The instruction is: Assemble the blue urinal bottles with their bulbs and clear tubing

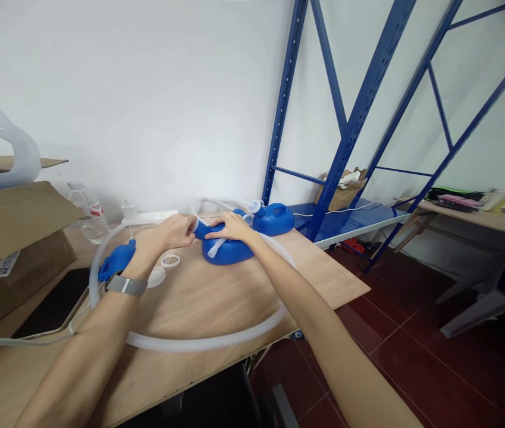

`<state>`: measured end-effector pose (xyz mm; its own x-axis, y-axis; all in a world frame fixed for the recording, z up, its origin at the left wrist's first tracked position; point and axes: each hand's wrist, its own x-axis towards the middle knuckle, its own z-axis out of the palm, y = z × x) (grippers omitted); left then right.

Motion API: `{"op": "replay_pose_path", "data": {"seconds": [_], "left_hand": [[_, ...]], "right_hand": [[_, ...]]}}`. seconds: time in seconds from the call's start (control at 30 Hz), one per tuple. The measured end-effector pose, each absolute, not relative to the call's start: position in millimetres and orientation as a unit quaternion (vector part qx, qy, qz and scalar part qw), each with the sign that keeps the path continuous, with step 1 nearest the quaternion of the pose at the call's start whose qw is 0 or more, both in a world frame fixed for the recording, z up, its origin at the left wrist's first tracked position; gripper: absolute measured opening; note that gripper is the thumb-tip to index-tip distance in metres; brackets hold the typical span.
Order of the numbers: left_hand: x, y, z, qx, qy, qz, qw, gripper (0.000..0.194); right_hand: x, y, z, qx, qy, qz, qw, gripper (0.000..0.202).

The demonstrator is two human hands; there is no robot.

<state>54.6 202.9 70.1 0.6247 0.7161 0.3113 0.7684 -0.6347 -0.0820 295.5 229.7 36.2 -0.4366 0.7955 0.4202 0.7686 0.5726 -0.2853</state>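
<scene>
A blue plastic urinal bottle (229, 254) lies on the wooden table, its neck turned to the left. My right hand (232, 227) is closed over its top near the neck and holds it. At the mouth, my left hand (176, 230) has its fingers curled round a white cap (195, 226), mostly hidden by the fingers. A short clear tube end (215, 248) shows below my right hand. A long translucent hose (207, 343) loops across the table round both forearms. Near my left wrist lie a loose white cap with a ring (156, 276) and a small blue piece (121, 260).
A second blue urinal bottle (274, 220) stands behind, to the right. On the left are a cardboard box (20, 285), a dark tablet (53, 303), a cable and a water bottle (91, 217). A blue metal shelf rack (350, 223) stands past the table's right edge.
</scene>
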Motion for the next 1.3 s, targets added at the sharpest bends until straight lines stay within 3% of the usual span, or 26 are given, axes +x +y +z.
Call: {"op": "replay_pose_path", "data": {"seconds": [0.57, 1.1, 1.3], "left_hand": [[43, 196, 94, -0.911, -0.401, -0.093, -0.015, 0.012], [50, 204, 78, -0.889, -0.376, -0.196, -0.174, 0.018], [49, 210, 73, -0.887, -0.374, -0.199, -0.185, 0.02]], "right_hand": [[297, 227, 38, -0.472, -0.847, 0.025, 0.244, 0.053], [298, 224, 39, -0.455, -0.854, 0.04, 0.25, 0.05], [299, 226, 38, -0.446, -0.859, 0.037, 0.249, 0.05]]}}
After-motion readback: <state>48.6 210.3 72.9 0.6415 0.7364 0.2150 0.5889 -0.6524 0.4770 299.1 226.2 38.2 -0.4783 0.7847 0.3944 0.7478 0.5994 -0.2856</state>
